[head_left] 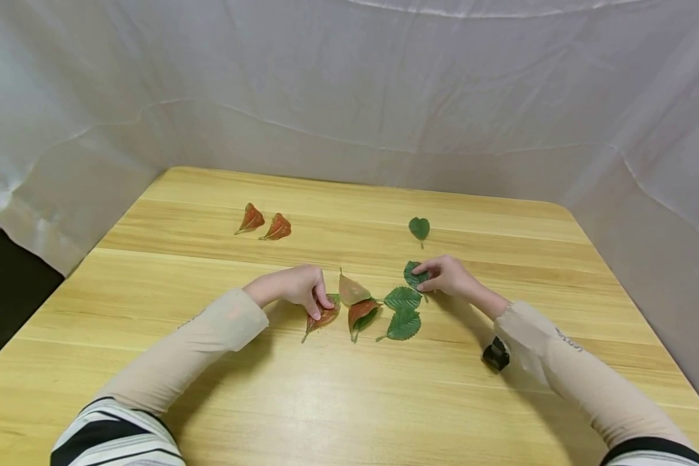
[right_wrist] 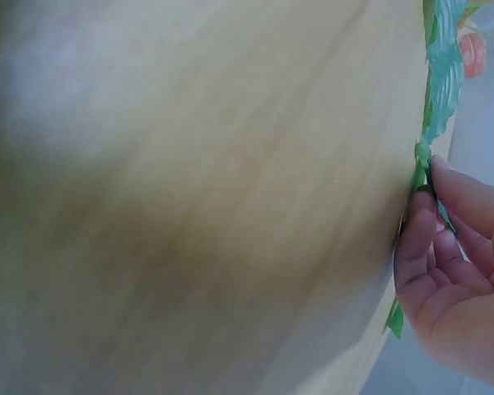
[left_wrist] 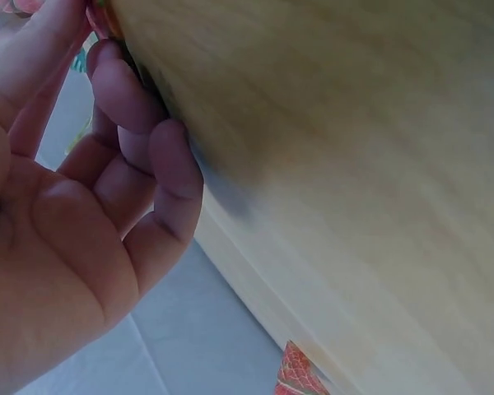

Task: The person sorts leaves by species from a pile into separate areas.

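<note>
Near the middle of the table, my left hand (head_left: 301, 286) pinches a red leaf (head_left: 327, 316) between thumb and fingers. In the left wrist view the leaf is mostly hidden behind the fingers of the left hand (left_wrist: 82, 206). My right hand (head_left: 451, 277) holds the edge of a green leaf (head_left: 411, 274) between thumb and fingertips, low over the wood. Between the hands lie a tan leaf (head_left: 352, 290), a curled red leaf (head_left: 361, 312) with green under it, and two serrated green leaves, one upper (head_left: 402, 298) and one lower (head_left: 404, 325).
Farther back on the wooden table (head_left: 338, 408) are two red leaves at the left, one outer (head_left: 252, 217) and one inner (head_left: 278, 227). A single green leaf (head_left: 419, 227) lies back right. A small black object (head_left: 495, 355) shows beside the right sleeve. Pale curtains (head_left: 349, 97) hang behind.
</note>
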Tool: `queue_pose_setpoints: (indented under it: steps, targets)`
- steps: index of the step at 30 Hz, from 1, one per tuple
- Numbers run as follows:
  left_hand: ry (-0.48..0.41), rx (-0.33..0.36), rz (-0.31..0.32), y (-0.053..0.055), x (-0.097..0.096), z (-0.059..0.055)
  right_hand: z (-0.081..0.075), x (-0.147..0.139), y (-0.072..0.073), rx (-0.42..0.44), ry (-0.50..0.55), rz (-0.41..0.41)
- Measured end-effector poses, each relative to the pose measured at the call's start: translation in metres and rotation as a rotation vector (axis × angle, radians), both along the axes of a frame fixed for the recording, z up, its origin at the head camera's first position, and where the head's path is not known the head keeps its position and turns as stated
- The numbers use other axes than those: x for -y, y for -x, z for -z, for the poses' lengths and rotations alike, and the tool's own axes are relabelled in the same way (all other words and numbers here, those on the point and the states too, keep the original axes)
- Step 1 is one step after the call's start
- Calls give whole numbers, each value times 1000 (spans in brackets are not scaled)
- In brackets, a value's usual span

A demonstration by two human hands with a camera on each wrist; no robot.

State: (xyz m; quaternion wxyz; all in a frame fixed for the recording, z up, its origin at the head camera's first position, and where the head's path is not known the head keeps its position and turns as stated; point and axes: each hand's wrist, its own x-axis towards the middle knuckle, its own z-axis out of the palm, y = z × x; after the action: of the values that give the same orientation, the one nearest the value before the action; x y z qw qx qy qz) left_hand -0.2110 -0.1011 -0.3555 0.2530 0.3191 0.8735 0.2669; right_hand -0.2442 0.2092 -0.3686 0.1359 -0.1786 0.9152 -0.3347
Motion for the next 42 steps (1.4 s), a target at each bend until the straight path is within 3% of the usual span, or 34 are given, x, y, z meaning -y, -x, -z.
queue_pose_setpoints:
  steps: [5, 15, 31, 42]
  targets:
    - [2, -6, 5, 0, 0, 1, -5, -2, 2, 60, 95, 44]
    - [17, 7, 6, 0, -1, -2, -19, -10, 12, 5, 128, 143]
    - [-15, -26, 30, 0, 1, 2, -25, -36, 41, -19, 252, 423]
    - [1, -21, 21, 0, 1, 3, -18, -41, 59, 35, 230, 468]
